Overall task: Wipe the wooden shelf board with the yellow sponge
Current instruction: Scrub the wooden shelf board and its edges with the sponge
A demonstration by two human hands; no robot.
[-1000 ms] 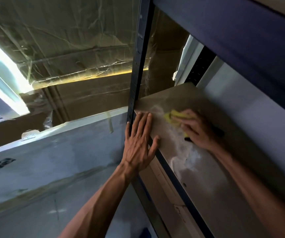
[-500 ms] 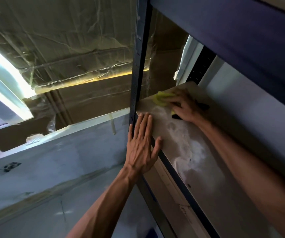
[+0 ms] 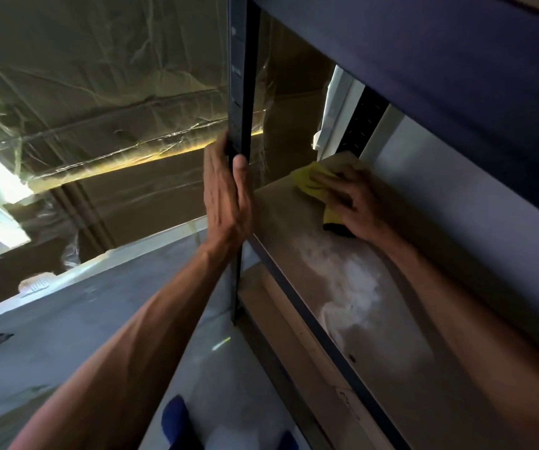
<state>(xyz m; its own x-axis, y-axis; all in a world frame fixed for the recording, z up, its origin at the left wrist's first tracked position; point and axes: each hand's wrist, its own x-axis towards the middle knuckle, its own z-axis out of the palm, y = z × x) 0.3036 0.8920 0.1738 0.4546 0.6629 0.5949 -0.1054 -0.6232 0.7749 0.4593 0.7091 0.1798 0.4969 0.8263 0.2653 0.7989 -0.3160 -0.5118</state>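
Note:
The wooden shelf board (image 3: 297, 219) runs from the lower right up to the far corner and carries a pale wet smear (image 3: 349, 287) along its middle. At that far corner my right hand (image 3: 355, 206) presses the yellow sponge (image 3: 310, 181) flat on the board; the sponge's dark underside shows below my fingers. My left hand (image 3: 226, 193) is wrapped around the dark metal upright post (image 3: 240, 92) at the shelf's front corner, thumb on the post's front face.
A dark blue shelf beam (image 3: 424, 60) hangs low above the board. A white wall (image 3: 456, 196) backs the shelf. The shelf's dark front rail (image 3: 297, 297) runs diagonally. Plastic-wrapped cardboard (image 3: 99, 92) stands to the left, above a grey floor (image 3: 67, 319).
My left hand lifted off the board's front edge and took hold of the upright post. My right hand slid the sponge farther along the board toward the far corner.

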